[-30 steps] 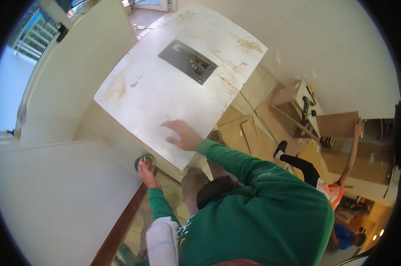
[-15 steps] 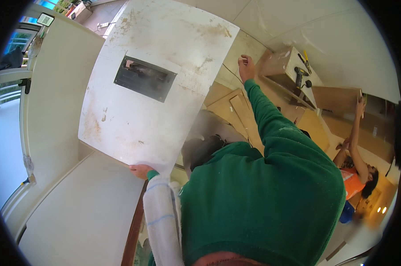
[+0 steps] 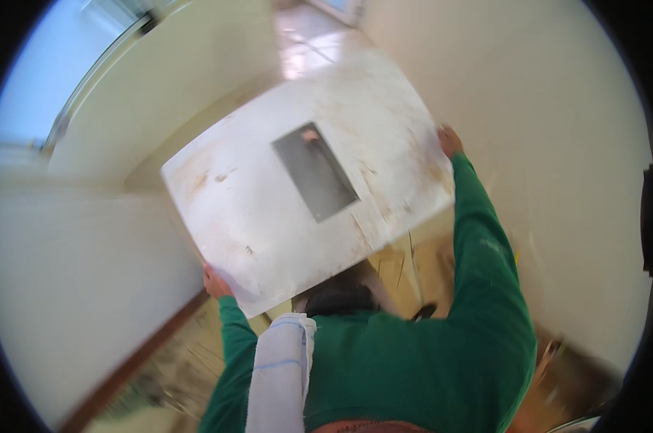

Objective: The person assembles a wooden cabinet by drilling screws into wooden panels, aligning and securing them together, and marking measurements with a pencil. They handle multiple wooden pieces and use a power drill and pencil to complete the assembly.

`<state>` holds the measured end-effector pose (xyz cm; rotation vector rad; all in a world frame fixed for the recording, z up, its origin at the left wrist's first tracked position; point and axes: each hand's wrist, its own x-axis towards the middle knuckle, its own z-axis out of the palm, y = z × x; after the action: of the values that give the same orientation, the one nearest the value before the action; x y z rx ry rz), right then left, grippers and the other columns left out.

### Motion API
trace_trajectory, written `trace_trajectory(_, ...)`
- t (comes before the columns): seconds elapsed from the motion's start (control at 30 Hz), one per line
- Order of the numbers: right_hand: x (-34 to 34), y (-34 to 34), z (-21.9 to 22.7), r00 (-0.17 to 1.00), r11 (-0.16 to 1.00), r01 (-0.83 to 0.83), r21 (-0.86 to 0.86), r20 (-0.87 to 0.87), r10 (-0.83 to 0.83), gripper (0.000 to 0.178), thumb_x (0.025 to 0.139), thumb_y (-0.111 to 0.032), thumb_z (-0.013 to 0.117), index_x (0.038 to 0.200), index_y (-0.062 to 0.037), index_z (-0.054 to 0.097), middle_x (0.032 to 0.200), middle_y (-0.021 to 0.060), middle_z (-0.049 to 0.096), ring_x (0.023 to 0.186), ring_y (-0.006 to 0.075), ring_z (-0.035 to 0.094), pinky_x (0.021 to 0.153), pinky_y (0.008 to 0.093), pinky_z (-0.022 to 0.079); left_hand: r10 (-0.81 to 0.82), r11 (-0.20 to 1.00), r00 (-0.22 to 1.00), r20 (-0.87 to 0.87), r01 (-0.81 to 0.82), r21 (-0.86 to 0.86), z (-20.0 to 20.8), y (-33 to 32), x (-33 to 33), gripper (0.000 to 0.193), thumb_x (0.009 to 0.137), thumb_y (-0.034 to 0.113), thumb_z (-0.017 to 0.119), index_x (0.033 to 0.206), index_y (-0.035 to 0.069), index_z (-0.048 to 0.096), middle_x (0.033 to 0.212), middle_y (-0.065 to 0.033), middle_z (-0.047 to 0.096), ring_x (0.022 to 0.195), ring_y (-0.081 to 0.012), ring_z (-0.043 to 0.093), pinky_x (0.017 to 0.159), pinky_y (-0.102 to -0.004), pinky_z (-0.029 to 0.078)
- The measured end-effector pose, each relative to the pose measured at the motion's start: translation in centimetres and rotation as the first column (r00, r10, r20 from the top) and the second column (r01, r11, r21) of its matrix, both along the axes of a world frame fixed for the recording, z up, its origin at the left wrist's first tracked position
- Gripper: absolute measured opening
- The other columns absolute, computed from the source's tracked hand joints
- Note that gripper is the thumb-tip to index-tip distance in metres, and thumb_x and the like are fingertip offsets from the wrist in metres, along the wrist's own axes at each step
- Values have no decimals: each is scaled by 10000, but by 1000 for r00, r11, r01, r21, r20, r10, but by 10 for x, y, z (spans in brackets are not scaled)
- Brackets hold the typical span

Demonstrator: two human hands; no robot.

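A large white board (image 3: pixel 233 216) with brown stains and scuffs is tilted in front of my body. A dark grey rectangular plate (image 3: pixel 316 173), shiny enough to show reflections, sits near its middle. My left hand (image 3: pixel 217 281) is closed on the board's near left edge, the fingers partly hidden at the rim. My right hand (image 3: pixel 449 141) is closed over the far right edge, its arm stretched out and some fingers hidden behind the board. A white towel (image 3: pixel 279 375) with blue stripes hangs over my left shoulder.
A pale wall (image 3: pixel 550 130) rises close on the right. At the left stand a white panel (image 3: pixel 74 267) and a cream surface (image 3: pixel 189 65), both blurred. A brown strip (image 3: pixel 135 361) runs along the white panel's lower edge. Brown sheets (image 3: pixel 391 270) lie on the floor below.
My right hand, earlier raised apart from the board, now grips its far right edge. The view and board have turned, and a co-worker in orange with a cabinet has left the picture.
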<state>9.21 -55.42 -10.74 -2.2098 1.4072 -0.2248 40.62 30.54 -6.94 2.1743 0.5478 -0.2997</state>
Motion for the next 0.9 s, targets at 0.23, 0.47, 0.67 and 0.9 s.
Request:
trace_trajectory(0.23, 53, -75, -35, 996, 925, 87, 369, -54, -72, 789, 1168, -613, 468, 1580, 42, 624, 1572, 231, 676, 1448, 331, 637, 1230, 456, 478, 21, 706, 954, -300, -227, -671, -13, 38, 28, 842, 1164, 707, 440, 1595, 5, 615, 1526, -155, 708, 1313, -278, 706, 1150, -405, 546)
trace_trajectory(0.47, 101, -82, -14, 993, 966, -119, 231, 48, 111, 536, 1079, -333, 658, 1350, 119, 754, 1247, 232, 812, 1160, 307, 755, 1032, 434, 570, 52, 756, 864, -501, -362, -546, 20, 4, 60, 729, 1121, 702, 479, 1471, 109, 720, 1369, -128, 779, 1175, -286, 749, 1082, -422, 590)
trace_trajectory(0.67, 114, -98, -37, 996, 949, -41, 312, 92, 13, 488, 1054, -322, 664, 1189, 132, 782, 1092, 227, 819, 1007, 320, 767, 896, 476, 595, 54, 747, 866, -498, -366, -555, 13, -1, 62, 731, 1118, 700, 469, 1468, 111, 723, 1366, -127, 781, 1170, -289, 751, 1078, -427, 592)
trace_trajectory(0.9, 120, -116, -71, 945, 957, -288, -32, -173, 278, 473, 1051, -359, 687, 1103, 98, 798, 1042, 320, 808, 1010, 399, 798, 857, 539, 598, 68, 716, 897, -436, -348, -605, -2, 10, 61, 733, 1114, 698, 458, 1464, 114, 727, 1363, -126, 782, 1163, -291, 754, 1073, -432, 594)
